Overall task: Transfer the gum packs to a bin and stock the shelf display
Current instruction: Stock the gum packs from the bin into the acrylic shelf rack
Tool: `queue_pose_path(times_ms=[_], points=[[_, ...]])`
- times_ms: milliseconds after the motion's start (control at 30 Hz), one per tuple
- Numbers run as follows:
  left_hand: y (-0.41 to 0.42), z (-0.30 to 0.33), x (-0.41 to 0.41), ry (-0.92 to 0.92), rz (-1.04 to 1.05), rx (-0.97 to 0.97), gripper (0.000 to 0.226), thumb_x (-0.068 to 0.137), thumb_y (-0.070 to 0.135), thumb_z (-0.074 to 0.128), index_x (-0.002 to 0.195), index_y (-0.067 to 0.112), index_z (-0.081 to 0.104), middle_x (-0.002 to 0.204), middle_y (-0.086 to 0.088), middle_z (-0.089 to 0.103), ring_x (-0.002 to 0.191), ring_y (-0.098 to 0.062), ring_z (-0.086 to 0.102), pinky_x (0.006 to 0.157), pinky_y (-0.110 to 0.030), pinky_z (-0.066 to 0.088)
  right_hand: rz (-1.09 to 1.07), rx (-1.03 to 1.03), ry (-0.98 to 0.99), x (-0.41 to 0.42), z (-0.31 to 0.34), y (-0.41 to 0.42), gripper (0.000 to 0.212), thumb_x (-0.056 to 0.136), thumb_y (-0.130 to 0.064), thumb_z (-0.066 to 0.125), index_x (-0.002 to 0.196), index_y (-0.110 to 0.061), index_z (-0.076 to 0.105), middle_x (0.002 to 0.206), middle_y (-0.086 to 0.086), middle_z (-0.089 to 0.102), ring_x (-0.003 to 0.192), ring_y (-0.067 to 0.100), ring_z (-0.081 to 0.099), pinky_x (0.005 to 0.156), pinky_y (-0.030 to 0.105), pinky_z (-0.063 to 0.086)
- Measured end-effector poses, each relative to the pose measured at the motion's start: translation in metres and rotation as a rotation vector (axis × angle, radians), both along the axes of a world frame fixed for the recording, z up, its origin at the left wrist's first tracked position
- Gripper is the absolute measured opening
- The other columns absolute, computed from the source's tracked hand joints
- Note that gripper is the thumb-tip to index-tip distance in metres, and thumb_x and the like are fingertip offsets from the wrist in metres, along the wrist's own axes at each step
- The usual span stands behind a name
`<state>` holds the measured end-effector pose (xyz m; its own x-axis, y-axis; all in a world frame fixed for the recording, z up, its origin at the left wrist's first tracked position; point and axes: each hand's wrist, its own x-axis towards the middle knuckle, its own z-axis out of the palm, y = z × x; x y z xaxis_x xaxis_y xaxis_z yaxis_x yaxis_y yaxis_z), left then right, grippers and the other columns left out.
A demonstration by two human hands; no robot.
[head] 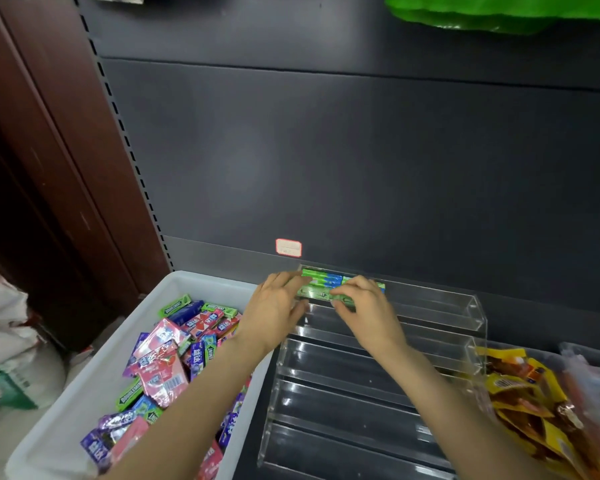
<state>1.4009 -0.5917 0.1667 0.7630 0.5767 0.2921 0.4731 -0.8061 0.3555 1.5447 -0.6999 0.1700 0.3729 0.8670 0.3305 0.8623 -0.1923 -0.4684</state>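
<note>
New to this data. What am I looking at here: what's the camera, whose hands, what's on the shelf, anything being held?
There is no robot. One wide-angle camera sits on a person's head and looks forward and down at their two bare hands. They stand at a dark store shelf. On it lies a clear tiered display rack; only its top rows hold green gum packs, the lower rows are bare. The left hand rests with straight fingers against the left end of those packs. The right hand pinches a green pack and sets it into the rack. Left of the rack a white bin holds loose gum packs in pink, purple, blue and green. At right lie yellow snack bags.
</note>
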Motion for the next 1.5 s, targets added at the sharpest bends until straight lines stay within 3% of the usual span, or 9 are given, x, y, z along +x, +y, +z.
queue_pose_path(times_ms=[167,333,533,700,800,1000,1300,1400,1500], points=[[0.022,-0.011,-0.071,-0.077,0.182,-0.208,0.030,0.093,0.021,0.054,0.123,0.019,0.056,0.124,-0.003,0.055,0.108,-0.019,0.053,0.096,-0.033,0.043,0.090,0.031,0.145,-0.054,-0.002,0.027,0.021,0.090,-0.014,0.059,0.109,-0.016,0.069,0.100,-0.002,0.060,0.095,0.012,0.054,0.085,0.021,0.042],[0.073,-0.033,-0.138,0.020,0.321,-0.289,0.032,0.089,0.017,0.060,0.120,0.012,0.060,0.115,-0.011,0.060,0.109,-0.030,0.054,0.092,-0.034,0.041,0.123,-0.036,0.198,-0.109,-0.018,0.068,0.024,0.092,-0.011,0.055,0.113,-0.011,0.066,0.107,0.002,0.060,0.099,0.013,0.057,0.090,0.024,0.044],[0.126,-0.057,-0.169,0.125,0.226,-0.344,0.041,0.091,0.017,0.057,0.131,0.012,0.051,0.128,-0.011,0.052,0.116,-0.029,0.049,0.099,-0.033,0.038,0.009,-0.200,0.248,-0.148,-0.052,0.127,0.023,0.092,-0.012,0.054,0.112,-0.010,0.064,0.109,0.007,0.061,0.103,0.020,0.058,0.092,0.029,0.046],[0.151,-0.080,-0.160,0.202,0.131,-0.330,0.049,0.094,0.025,0.052,0.140,0.016,0.038,0.144,-0.004,0.039,0.129,-0.024,0.038,0.110,-0.031,0.027,-0.105,-0.349,0.286,-0.163,-0.079,0.156,0.033,0.093,-0.021,0.054,0.125,-0.013,0.053,0.123,0.006,0.055,0.112,0.020,0.055,0.099,0.038,0.044],[0.161,-0.091,-0.154,0.284,0.102,-0.283,0.053,0.096,0.034,0.046,0.144,0.017,0.032,0.149,-0.004,0.032,0.136,-0.023,0.030,0.114,-0.032,0.021,-0.107,-0.413,0.300,-0.165,-0.090,0.167,0.038,0.094,-0.020,0.053,0.131,-0.014,0.049,0.130,0.004,0.052,0.118,0.020,0.052,0.105,0.035,0.038],[0.168,-0.104,-0.150,0.384,0.024,-0.180,0.048,0.098,0.040,0.036,0.142,0.021,0.036,0.152,-0.002,0.029,0.139,-0.020,0.024,0.116,-0.032,0.010,-0.182,-0.410,0.253,-0.163,-0.103,0.184,0.038,0.096,-0.019,0.049,0.133,-0.010,0.049,0.131,0.008,0.049,0.123,0.022,0.047,0.108,0.034,0.034],[0.171,-0.109,-0.149,0.423,0.017,-0.181,0.048,0.097,0.044,0.033,0.142,0.027,0.036,0.152,-0.002,0.027,0.140,-0.022,0.022,0.117,-0.036,0.008,-0.289,-0.433,0.236,-0.156,-0.104,0.189,0.020,0.091,-0.022,0.060,0.105,-0.008,0.060,0.111,0.008,0.060,0.102,0.021,0.057,0.085,0.031,0.043],[0.169,-0.102,-0.147,0.350,0.041,-0.214,0.043,0.095,0.041,0.041,0.135,0.026,0.045,0.144,-0.002,0.041,0.133,-0.022,0.035,0.114,-0.036,0.020,-0.323,-0.366,0.312,-0.150,-0.091,0.174,0.017,0.092,-0.019,0.059,0.103,-0.006,0.058,0.101,0.009,0.065,0.090,0.020,0.061,0.078,0.030,0.048],[0.162,-0.089,-0.139,0.116,0.126,-0.242,0.028,0.093,0.031,0.049,0.115,0.018,0.060,0.115,-0.004,0.060,0.107,-0.023,0.052,0.092,-0.035,0.043,-0.362,-0.172,0.365,-0.143,-0.071,0.148,0.014,0.089,-0.013,0.062,0.101,-0.006,0.058,0.094,0.007,0.065,0.082,0.015,0.059,0.072,0.024,0.047]])
